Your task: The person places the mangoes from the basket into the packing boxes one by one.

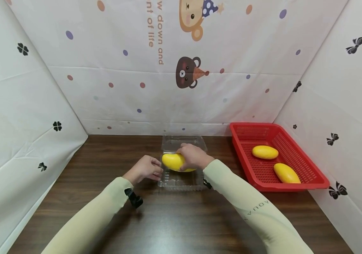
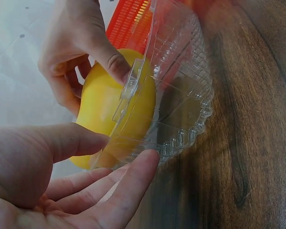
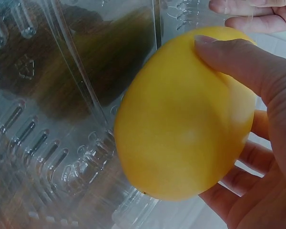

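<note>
A yellow mango (image 1: 172,161) is gripped in my right hand (image 1: 194,156), just over a clear plastic clamshell box (image 1: 168,182) whose lid stands open at the back. In the right wrist view the thumb lies along the top of the mango (image 3: 181,119) and the other fingers curl round its far side. At the box's left edge is my left hand (image 1: 146,168). The left wrist view shows its thumb and fingers (image 2: 140,174) on either side of the clear rim, holding the box at its corner. Part of the mango shows through the plastic wall.
To the right stands a red plastic basket (image 1: 241,155) with two more mangoes, one farther back (image 1: 265,152) and one nearer (image 1: 286,173). A printed white sheet (image 1: 117,102) rises behind the brown wooden table (image 1: 174,218) and along both sides.
</note>
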`<state>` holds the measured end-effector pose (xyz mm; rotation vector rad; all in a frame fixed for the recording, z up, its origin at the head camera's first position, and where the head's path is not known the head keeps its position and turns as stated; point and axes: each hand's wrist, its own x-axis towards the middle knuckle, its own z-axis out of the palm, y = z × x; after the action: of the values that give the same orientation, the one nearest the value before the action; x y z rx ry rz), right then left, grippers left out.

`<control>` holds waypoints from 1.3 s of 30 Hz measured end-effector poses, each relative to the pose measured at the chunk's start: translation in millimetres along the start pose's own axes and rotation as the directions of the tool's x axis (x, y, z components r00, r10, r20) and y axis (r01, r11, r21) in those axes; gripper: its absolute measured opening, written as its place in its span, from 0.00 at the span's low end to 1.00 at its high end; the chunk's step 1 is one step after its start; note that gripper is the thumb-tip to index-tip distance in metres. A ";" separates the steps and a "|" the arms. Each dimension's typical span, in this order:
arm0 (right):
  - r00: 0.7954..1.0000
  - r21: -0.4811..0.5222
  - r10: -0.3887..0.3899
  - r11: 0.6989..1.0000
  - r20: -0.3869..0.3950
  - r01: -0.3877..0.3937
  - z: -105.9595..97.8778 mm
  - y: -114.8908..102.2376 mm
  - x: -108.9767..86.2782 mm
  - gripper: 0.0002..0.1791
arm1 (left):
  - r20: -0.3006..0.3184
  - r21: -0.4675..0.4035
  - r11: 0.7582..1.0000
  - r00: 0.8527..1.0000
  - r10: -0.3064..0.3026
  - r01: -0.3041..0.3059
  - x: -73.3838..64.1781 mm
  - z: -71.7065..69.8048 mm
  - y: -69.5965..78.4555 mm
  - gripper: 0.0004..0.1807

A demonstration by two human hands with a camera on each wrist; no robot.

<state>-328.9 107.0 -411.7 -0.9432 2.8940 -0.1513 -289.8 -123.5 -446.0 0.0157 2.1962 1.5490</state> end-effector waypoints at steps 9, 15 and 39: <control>1.000 -0.043 -0.003 0.999 0.000 0.003 3.0 -1.3 0.6 0.35 | 0.004 -0.015 1.000 1.000 0.003 -0.003 -0.2 -0.2 -0.2 0.19; 1.000 -0.070 -0.004 0.998 0.004 0.005 6.6 -1.0 0.7 0.35 | -0.001 -0.010 1.000 1.000 0.011 -0.011 1.5 0.5 -2.3 0.18; 1.000 -0.084 0.022 0.996 0.015 -0.020 2.1 -3.8 -2.0 0.37 | -0.005 -0.017 1.000 1.000 0.016 -0.016 1.1 1.3 -2.0 0.20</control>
<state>-324.8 104.9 -413.2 -0.9215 2.9147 -0.0211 -289.8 -122.7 -448.6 0.0247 2.1917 1.5779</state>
